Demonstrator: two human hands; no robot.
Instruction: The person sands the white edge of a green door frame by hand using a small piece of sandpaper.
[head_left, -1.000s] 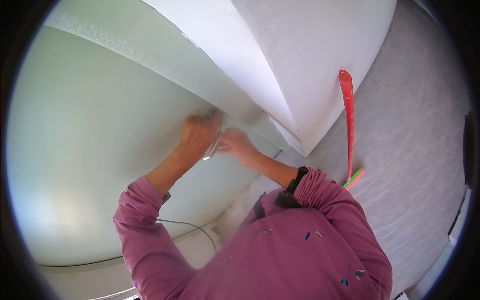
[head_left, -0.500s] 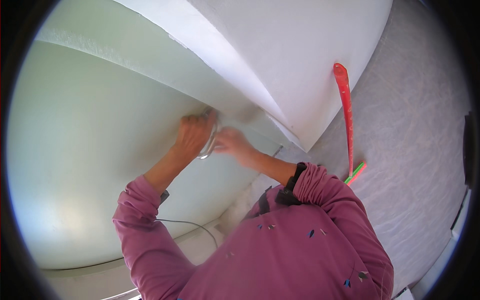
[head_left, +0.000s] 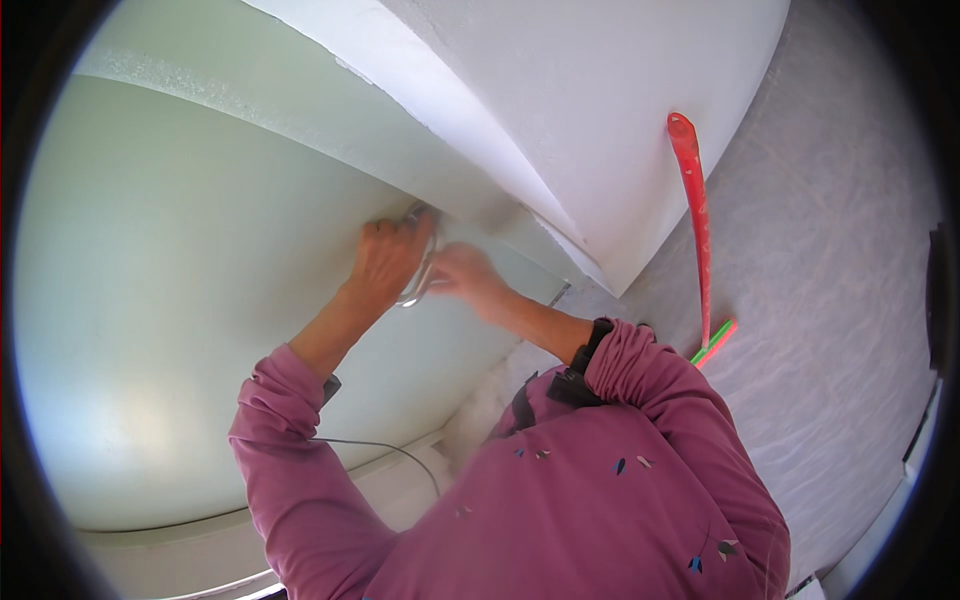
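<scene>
A shiny curved metal handle (head_left: 407, 300) stands out from a pale green door-like panel (head_left: 200, 260). Closed fingers of my left hand (head_left: 388, 258) are at the handle's upper end, with the thumb side up against it. From the other side my right hand (head_left: 468, 278) reaches in, its fingers bent against or right beside the handle. Motion blurs that hand, so its grip is unclear. What lies between my two hands is partly hidden.
A red-handled broom or brush (head_left: 690, 200) leans at the right, its green-and-red head (head_left: 714, 343) on the grey floor (head_left: 830, 260). A white wall corner (head_left: 600, 150) juts out ahead. A thin dark cable (head_left: 400, 452) hangs near my left arm.
The view has shifted slightly. Both hands stay at the handle, and my right hand has moved a little, blurred in both frames.
</scene>
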